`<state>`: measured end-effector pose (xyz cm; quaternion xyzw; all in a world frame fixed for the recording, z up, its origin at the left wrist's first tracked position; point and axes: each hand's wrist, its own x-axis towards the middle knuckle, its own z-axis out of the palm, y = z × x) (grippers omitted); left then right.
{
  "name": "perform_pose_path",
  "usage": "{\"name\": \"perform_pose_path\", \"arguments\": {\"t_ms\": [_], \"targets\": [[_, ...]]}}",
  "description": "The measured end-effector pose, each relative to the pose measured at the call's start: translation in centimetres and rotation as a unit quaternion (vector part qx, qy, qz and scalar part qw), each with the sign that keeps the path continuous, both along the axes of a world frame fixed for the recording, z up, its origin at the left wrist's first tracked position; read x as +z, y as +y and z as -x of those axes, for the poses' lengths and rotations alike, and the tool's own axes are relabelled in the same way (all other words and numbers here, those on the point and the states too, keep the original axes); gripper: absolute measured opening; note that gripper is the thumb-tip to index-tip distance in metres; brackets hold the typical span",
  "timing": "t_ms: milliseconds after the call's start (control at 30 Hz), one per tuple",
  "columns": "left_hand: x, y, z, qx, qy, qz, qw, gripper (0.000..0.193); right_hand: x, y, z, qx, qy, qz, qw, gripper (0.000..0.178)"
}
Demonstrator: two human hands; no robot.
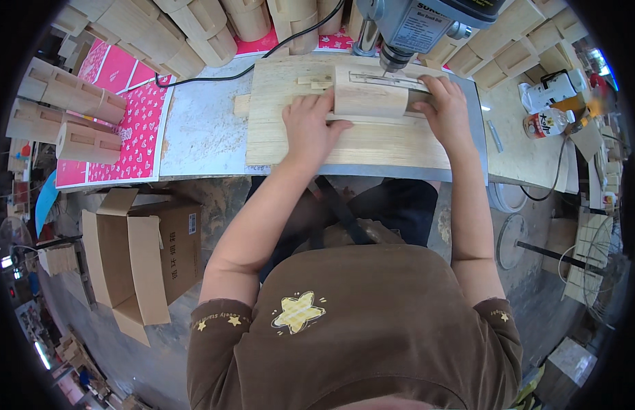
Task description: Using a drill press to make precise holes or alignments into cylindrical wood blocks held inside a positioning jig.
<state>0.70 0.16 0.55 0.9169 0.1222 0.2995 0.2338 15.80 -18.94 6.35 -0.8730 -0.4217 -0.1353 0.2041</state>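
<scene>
A pale wooden block (pixel 369 100) with a rounded side and a slotted top lies on a flat wooden board (pixel 283 147). Its left end is held by my left hand (pixel 308 130), fingers over the edge and thumb stretched along the front. At the other end, my right hand (pixel 446 113) grips the block, fingertips on top and thumb at the front. Just above the slotted top is the bench drill's chuck (pixel 394 59), its thin bit pointing down at the block. Whether the bit touches the wood I cannot tell.
Stacks of similar wooden pieces (pixel 92 140) stand left and behind, some on pink patterned sheets (pixel 141 130). A black cable (pixel 245 70) crosses the bench. Bottles (pixel 546 123) and a thin pen-like stick (pixel 495 137) lie right. An opened cardboard box (pixel 163 253) sits on the floor.
</scene>
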Motion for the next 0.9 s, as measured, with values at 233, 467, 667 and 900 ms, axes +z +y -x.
{"name": "perform_pose_path", "arguments": {"t_ms": [233,467,667,900], "targets": [[-1.5,3.5,-0.2,-0.078,-0.015,0.084,0.993,0.056,0.9,0.6,0.1,0.076,0.095,-0.126,0.985,0.043],[-1.4,3.6,-0.1,-0.082,0.013,0.062,0.995,0.053,14.2,4.2,-2.7,-0.044,-0.127,-0.519,0.844,0.033],[-1.8,3.9,0.3,-0.079,0.012,0.037,0.996,0.052,18.9,5.4,-3.9,0.044,0.099,-0.286,0.952,0.031],[-1.8,3.9,0.4,-0.075,0.019,0.028,0.997,0.053,15.1,-0.3,2.1,-0.088,-0.104,-0.084,0.987,0.015]]}}
